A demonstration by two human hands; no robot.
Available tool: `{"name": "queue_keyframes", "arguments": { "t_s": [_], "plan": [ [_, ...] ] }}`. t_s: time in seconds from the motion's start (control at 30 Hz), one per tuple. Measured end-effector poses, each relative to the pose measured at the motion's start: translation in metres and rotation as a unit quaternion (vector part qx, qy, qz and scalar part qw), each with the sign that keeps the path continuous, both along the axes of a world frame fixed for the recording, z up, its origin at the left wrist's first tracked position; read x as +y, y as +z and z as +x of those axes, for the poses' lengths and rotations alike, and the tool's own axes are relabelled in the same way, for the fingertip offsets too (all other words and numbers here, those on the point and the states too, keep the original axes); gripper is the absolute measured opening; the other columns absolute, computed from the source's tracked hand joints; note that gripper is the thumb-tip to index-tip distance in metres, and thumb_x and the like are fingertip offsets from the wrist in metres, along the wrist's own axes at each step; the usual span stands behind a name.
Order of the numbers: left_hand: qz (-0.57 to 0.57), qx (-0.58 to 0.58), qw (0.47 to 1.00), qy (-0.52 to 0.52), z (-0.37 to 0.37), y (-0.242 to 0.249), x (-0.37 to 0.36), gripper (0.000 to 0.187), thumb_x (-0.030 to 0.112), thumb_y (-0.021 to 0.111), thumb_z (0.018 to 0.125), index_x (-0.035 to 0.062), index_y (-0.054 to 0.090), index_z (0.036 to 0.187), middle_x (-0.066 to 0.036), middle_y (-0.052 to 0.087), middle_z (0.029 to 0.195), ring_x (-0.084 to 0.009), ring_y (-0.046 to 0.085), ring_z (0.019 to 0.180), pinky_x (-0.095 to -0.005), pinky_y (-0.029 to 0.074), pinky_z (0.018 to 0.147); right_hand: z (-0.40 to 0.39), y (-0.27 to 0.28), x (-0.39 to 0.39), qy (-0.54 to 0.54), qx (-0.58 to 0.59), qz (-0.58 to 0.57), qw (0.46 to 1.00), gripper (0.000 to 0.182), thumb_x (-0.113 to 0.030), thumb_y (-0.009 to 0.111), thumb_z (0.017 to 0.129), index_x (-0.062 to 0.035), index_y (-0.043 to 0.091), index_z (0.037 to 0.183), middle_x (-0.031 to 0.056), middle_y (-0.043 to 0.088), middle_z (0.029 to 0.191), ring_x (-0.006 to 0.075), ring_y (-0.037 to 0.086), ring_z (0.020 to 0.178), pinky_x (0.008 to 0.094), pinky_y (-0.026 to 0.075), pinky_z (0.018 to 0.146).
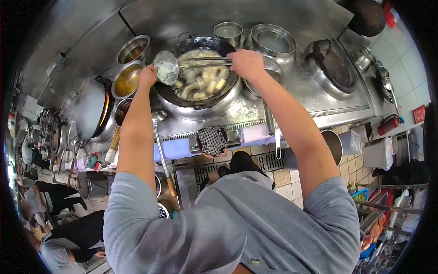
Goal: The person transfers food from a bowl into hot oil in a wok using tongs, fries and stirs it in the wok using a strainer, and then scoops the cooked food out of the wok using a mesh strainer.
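Observation:
A wok (228,89) full of bubbling oil stands on the stove, with several pale yellow pieces of food (212,86) frying in it. My left hand (148,76) grips the rim of a metal bowl (166,67), tilted at the wok's left side; a whitish residue coats its inside. Long chopsticks (205,59) are in my right hand (247,63), reaching leftward across the oil, their tips close to the bowl. Below the wok's left side lies a ladle (159,115) with a wooden handle.
Bowls of yellow liquid (129,81) and reddish liquid (135,50) sit left of the wok. Metal pots (273,40) stand behind right, above a strainer (269,82). Another wok (329,68) is farther right. A checked cloth (212,140) hangs at the stove's front. Other people (68,242) are at lower left.

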State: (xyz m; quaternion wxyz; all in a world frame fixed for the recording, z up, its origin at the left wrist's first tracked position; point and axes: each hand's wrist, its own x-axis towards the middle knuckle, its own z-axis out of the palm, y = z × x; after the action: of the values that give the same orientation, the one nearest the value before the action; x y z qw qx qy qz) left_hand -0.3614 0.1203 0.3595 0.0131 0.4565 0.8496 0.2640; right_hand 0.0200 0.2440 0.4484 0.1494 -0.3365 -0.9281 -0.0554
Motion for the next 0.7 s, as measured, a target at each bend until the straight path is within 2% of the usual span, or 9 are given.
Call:
{"name": "queue_keyframes", "arguments": {
  "t_s": [0.03,0.13,0.27,0.3,0.4,0.43,0.57,0.67,0.7],
  "plan": [
    [-0.005,-0.025,1.000,0.002,0.010,0.006,0.002,0.031,0.031,0.052,0.083,0.0030,0.054,0.071,-0.011,0.061,0.058,-0.0224,0.063,0.056,-0.0335,0.049,0.060,-0.004,0.002,-0.003,0.000,-0.009,-0.010,1.000,0.026,-0.024,0.069,0.069,-0.0160,0.065,0.094,0.0053,0.064,0.088,0.0247,0.064,0.080,0.0394,0.051,0.067],
    [-0.011,-0.064,0.998,0.001,0.021,0.007,0.010,0.031,0.032,0.050,0.083,0.0037,0.054,0.071,-0.011,0.061,0.058,-0.0232,0.063,0.058,-0.0344,0.049,0.062,-0.019,-0.002,-0.012,0.029,-0.030,0.019,0.999,0.016,-0.014,0.054,0.076,-0.0129,0.069,0.080,0.0074,0.067,0.083,0.0253,0.066,0.078,0.0376,0.052,0.060],
    [-0.013,-0.048,0.999,0.017,0.008,-0.001,0.012,0.029,0.029,0.052,0.083,0.0031,0.055,0.071,-0.011,0.061,0.058,-0.0208,0.063,0.056,-0.0333,0.049,0.058,-0.015,-0.010,0.002,0.014,0.005,0.018,1.000,0.018,-0.013,0.052,0.076,-0.0126,0.069,0.081,0.0077,0.067,0.085,0.0252,0.066,0.080,0.0370,0.052,0.060],
    [-0.020,-0.050,0.998,0.029,0.008,0.002,0.008,0.029,0.028,0.052,0.083,0.0028,0.055,0.071,-0.011,0.061,0.058,-0.0199,0.063,0.055,-0.0328,0.049,0.055,-0.008,0.001,0.002,-0.010,-0.025,-0.007,1.000,0.015,-0.015,0.056,0.075,-0.0137,0.069,0.083,0.0073,0.066,0.083,0.0248,0.065,0.078,0.0371,0.052,0.060],
    [0.028,-0.140,0.989,0.040,-0.017,-0.007,0.001,0.027,0.024,0.054,0.084,0.0016,0.055,0.069,-0.011,0.061,0.058,-0.0163,0.063,0.056,-0.0296,0.050,0.051,0.008,0.009,0.005,0.016,0.062,0.038,0.997,0.015,-0.021,0.063,0.072,-0.0156,0.069,0.086,0.0070,0.065,0.080,0.0248,0.065,0.077,0.0379,0.051,0.060],
    [0.032,-0.199,0.978,0.052,0.001,0.014,-0.009,0.025,0.024,0.056,0.084,0.0021,0.054,0.071,-0.008,0.059,0.061,-0.0144,0.062,0.059,-0.0268,0.050,0.050,0.008,0.012,0.003,0.024,0.091,0.042,0.995,0.021,-0.027,0.068,0.069,-0.0166,0.068,0.087,0.0068,0.064,0.077,0.0256,0.064,0.076,0.0393,0.051,0.061],
    [0.128,-0.354,0.926,0.043,0.008,0.013,-0.011,0.022,0.023,0.055,0.087,0.0053,0.054,0.075,-0.002,0.054,0.066,-0.0121,0.057,0.057,-0.0244,0.050,0.050,-0.004,0.032,-0.019,0.022,0.031,-0.067,0.997,0.022,-0.030,0.068,0.072,-0.0130,0.068,0.086,0.0081,0.066,0.083,0.0272,0.064,0.081,0.0392,0.051,0.065],
    [0.187,-0.407,0.894,0.030,0.018,0.003,0.001,0.020,0.022,0.053,0.089,0.0069,0.052,0.077,-0.001,0.052,0.067,-0.0108,0.054,0.055,-0.0243,0.050,0.052,-0.010,0.039,-0.032,-0.006,-0.061,-0.099,0.993,0.033,-0.034,0.066,0.074,-0.0216,0.064,0.104,0.0085,0.065,0.090,0.0264,0.062,0.086,0.0388,0.051,0.070],
    [0.203,-0.415,0.886,0.026,0.021,0.001,0.004,0.020,0.022,0.052,0.090,0.0071,0.052,0.076,-0.001,0.052,0.067,-0.0105,0.053,0.054,-0.0243,0.050,0.052,-0.010,0.034,-0.030,-0.003,-0.045,-0.103,0.994,0.031,-0.033,0.066,0.074,-0.0208,0.065,0.102,0.0081,0.065,0.089,0.0270,0.063,0.084,0.0391,0.051,0.069]
  ]
}}
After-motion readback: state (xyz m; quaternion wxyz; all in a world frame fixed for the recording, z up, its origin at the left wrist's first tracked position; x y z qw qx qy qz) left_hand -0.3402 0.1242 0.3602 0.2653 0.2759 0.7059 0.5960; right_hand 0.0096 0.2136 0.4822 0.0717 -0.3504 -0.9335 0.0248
